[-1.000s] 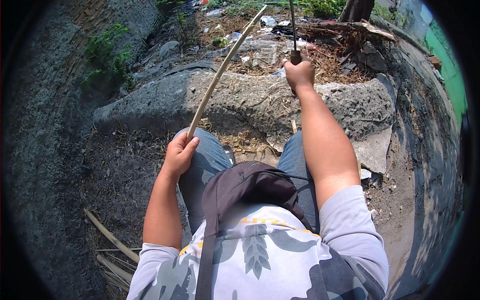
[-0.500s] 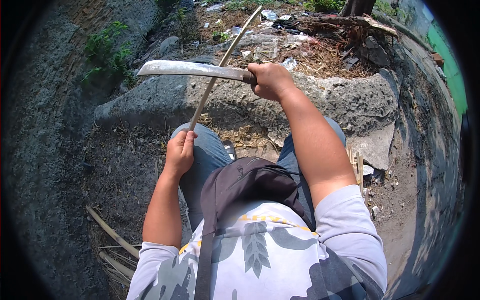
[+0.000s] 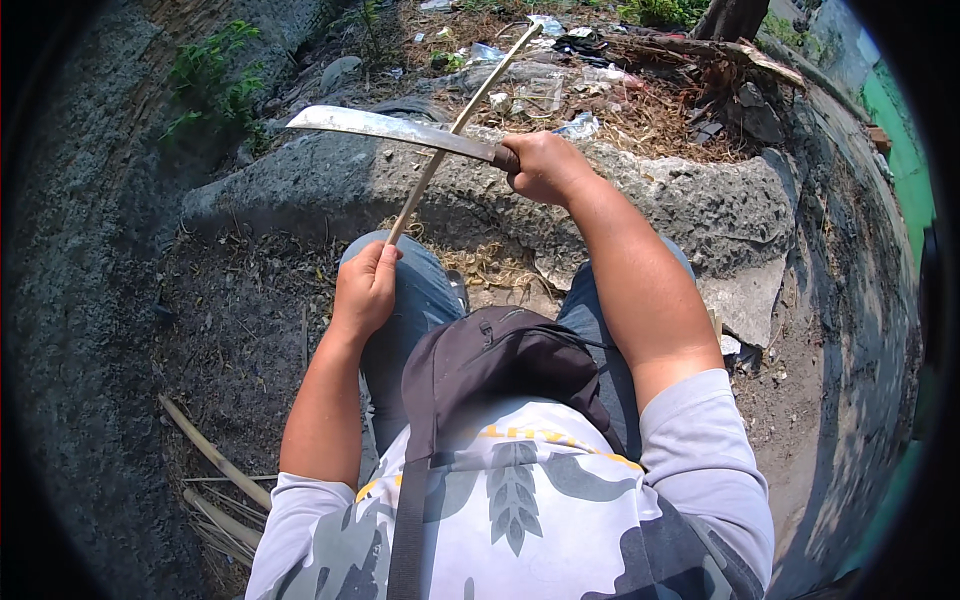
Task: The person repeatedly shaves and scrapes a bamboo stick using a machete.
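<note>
My right hand is wrapped round the brown handle of a machete, its long, slightly curved blade pointing left. Over my left knee, my left hand is closed on the lower end of a long, thin pale wooden strip. The strip slants up and away to the right. Midway along it, the blade crosses the strip and seems to rest on it. The ends of my fingers on the handle are hidden.
A rough concrete ledge runs across in front of my knees, with dry straw and litter behind it. Cut pale stalks lie at lower left. A dark bag sits on my lap. A rough wall rises at left.
The machete's tip has risen a little, so the blade now slants down toward its handle. My left hand and the strip have shifted slightly right and up.
</note>
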The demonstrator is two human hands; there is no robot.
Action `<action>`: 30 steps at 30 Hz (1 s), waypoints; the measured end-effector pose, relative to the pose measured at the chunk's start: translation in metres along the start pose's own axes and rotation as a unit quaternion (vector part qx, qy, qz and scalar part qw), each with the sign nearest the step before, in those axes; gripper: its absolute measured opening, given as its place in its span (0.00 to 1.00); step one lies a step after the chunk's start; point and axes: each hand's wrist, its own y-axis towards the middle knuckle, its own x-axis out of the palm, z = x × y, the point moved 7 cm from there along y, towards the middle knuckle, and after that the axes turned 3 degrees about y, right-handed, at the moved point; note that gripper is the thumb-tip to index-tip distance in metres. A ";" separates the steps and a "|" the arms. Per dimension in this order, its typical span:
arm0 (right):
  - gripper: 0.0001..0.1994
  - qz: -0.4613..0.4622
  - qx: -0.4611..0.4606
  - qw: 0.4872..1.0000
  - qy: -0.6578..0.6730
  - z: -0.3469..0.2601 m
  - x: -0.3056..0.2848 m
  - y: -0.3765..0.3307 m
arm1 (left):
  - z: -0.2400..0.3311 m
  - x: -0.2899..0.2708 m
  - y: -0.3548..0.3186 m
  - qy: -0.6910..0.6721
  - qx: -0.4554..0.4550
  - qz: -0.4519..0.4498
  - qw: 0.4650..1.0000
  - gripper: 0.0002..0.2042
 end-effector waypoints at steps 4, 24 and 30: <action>0.12 -0.031 -0.089 0.995 -0.025 -0.020 0.003 -0.002 | -0.006 0.003 -0.003 -0.006 -0.029 -0.018 0.999 0.15; 0.12 -0.052 -0.066 0.995 -0.049 -0.030 0.006 -0.001 | -0.010 0.003 0.001 0.037 -0.038 -0.027 0.998 0.16; 0.12 -0.036 -0.020 0.999 -0.006 -0.014 0.010 -0.004 | -0.010 0.008 0.005 0.017 -0.058 -0.042 0.997 0.15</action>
